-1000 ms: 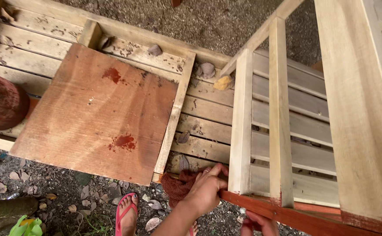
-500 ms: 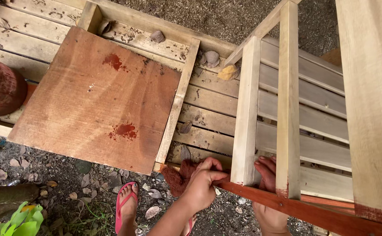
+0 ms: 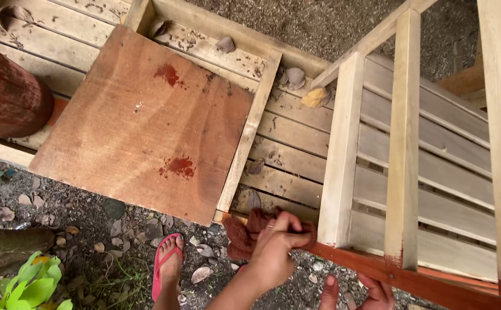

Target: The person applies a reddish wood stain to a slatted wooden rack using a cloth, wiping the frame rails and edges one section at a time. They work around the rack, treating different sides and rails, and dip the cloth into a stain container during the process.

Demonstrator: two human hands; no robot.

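— What's the ground like here?

— Gravel and dry leaves, with a pale slatted wooden frame (image 3: 434,172) standing on it and a brown plywood sheet (image 3: 147,120) lying over its left part, marked with two red stain blots. A rusty red drum (image 3: 6,95) sits at the sheet's left edge.

— And the hands?

— The left hand (image 3: 276,250) is clamped on a dark red rag (image 3: 244,232), fingers curled tight around it, pressing it against the near rail (image 3: 411,281) of the frame, right at the foot of the left upright post (image 3: 339,155). The rail is stained red-brown from there toward the right; the slats above are bare wood.

— The right hand?

— The right hand (image 3: 365,293) is low at the picture's bottom edge, beneath the rail, fingers spread apart and holding nothing that I can see.

— Anything different from half a second back?

— Yes. Then the right hand gripped the rail beside the post; now it has dropped below it. The left hand has slid the rag closer to the post's base.

— Anything else nearby?

— A foot in a pink flip-flop (image 3: 167,264) on the gravel near the sheet's near corner, and green leaves (image 3: 24,287) at the bottom left.
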